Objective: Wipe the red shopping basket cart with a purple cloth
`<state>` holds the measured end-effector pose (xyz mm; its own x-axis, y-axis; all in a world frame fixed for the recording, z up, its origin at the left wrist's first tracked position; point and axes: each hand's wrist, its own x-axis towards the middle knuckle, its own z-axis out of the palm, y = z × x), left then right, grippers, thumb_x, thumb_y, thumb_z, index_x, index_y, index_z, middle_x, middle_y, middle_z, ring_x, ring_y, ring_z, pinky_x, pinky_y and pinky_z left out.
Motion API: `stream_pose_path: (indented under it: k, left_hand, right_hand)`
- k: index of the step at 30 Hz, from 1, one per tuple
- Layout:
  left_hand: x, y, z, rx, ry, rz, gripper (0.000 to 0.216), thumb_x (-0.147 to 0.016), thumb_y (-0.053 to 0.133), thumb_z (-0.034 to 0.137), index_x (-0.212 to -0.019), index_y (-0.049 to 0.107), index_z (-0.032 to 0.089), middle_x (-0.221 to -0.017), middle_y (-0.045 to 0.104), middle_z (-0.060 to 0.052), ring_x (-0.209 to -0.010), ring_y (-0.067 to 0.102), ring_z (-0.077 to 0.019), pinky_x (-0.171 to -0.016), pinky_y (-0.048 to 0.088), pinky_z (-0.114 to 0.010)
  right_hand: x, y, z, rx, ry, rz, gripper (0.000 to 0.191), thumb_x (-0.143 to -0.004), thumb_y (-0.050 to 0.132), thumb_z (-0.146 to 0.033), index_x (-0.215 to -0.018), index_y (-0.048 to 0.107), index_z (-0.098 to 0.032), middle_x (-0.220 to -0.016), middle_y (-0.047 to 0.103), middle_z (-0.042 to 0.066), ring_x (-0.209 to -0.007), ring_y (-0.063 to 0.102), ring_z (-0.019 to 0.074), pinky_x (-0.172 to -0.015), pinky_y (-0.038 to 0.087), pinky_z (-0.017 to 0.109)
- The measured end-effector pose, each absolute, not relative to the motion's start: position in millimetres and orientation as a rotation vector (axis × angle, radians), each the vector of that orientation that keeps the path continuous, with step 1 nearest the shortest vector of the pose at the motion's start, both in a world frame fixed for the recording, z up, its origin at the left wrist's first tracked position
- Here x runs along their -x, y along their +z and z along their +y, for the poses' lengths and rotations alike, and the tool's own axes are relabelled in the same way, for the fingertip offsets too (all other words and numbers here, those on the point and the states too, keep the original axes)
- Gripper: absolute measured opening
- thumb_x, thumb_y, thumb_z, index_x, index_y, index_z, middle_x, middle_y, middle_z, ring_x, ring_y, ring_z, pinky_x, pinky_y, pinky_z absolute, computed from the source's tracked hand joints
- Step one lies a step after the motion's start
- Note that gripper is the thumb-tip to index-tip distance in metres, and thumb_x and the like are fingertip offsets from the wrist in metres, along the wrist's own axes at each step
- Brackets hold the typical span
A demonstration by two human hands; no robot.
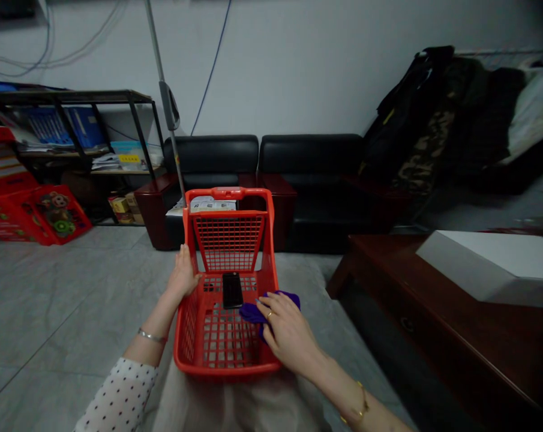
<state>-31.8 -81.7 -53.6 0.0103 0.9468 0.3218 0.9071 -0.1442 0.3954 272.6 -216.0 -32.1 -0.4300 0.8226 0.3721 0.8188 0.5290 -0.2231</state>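
A red plastic basket [194,360] rests on my lap, its handle [228,193] folded up at the far end. My left hand [182,275] grips the basket's left rim, fingers curled over it. My right hand [289,333] is closed on a purple cloth [249,312] at the basket's right side, fingers pressed on the fabric. A black phone [232,290] lies flat on the basket's floor, just left of the cloth.
A black sofa [307,162] stands ahead against the wall. A dark wooden table [455,336] with a white box [500,258] is at the right. A metal shelf [73,132] with papers and red boxes [32,210] is at the left. Grey tiled floor lies between.
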Motion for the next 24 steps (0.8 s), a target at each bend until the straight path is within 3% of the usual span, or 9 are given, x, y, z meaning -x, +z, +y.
stream_pose_path:
  k: [5, 8, 13, 19, 24]
  left_hand:
    - [31, -53, -76, -2.151, 0.836, 1.967, 0.105, -0.069, 0.066, 0.017, -0.151, 0.002, 0.009, -0.16, 0.01, -0.027, -0.148, 0.01, -0.0367, -0.118, 0.026, -0.052]
    - [28, -53, -73, -2.125, 0.847, 1.976, 0.107, -0.068, 0.068, 0.017, -0.151, 0.001, 0.01, -0.16, 0.01, -0.026, -0.148, 0.012, -0.0375, -0.118, 0.027, -0.052]
    - [23, -49, -77, -2.089, 0.781, 2.093, 0.101, -0.071, 0.063, 0.014, -0.152, 0.002, 0.011, -0.161, 0.011, -0.023, -0.148, 0.011, -0.0382, -0.115, 0.031, -0.054]
    - [18, -32, -82, -2.056, 0.613, 2.182, 0.098, -0.076, 0.063, 0.023, -0.153, 0.003, 0.008, -0.161, 0.008, -0.024, -0.148, 0.007, -0.04, -0.112, 0.032, -0.058]
    - [13, -36, -96, -2.17, 0.486, 2.113, 0.105, -0.072, 0.07, 0.036, -0.151, 0.009, 0.004, -0.16, 0.002, -0.028, -0.147, 0.005, -0.0443, -0.11, 0.034, -0.056]
  right_hand:
    - [-283, -8, -165, 1.333, 0.12, -2.423, 0.043, -0.086, 0.045, -0.017, -0.124, 0.065, -0.017, -0.124, 0.065, 0.008, -0.115, 0.056, 0.0202, -0.105, 0.04, 0.034]
    - [-281, 3, -122, 1.501, 0.067, -2.38, 0.042, -0.086, 0.045, -0.016, -0.122, 0.067, -0.017, -0.125, 0.065, 0.008, -0.118, 0.056, 0.0193, -0.11, 0.034, 0.033]
    - [-277, -12, -142, 1.449, 0.072, -2.267, 0.042, -0.087, 0.043, -0.013, -0.122, 0.066, -0.016, -0.123, 0.065, 0.007, -0.114, 0.057, 0.0163, -0.105, 0.038, 0.028]
    - [-273, -33, -202, 1.335, 0.032, -2.18, 0.042, -0.085, 0.046, -0.014, -0.121, 0.066, -0.018, -0.121, 0.065, 0.009, -0.117, 0.054, 0.0225, -0.108, 0.038, 0.041]
    - [-269, -28, -197, 1.485, -0.006, -2.215, 0.041, -0.083, 0.048, -0.015, -0.12, 0.067, -0.018, -0.127, 0.063, 0.009, -0.12, 0.052, 0.0245, -0.111, 0.034, 0.043]
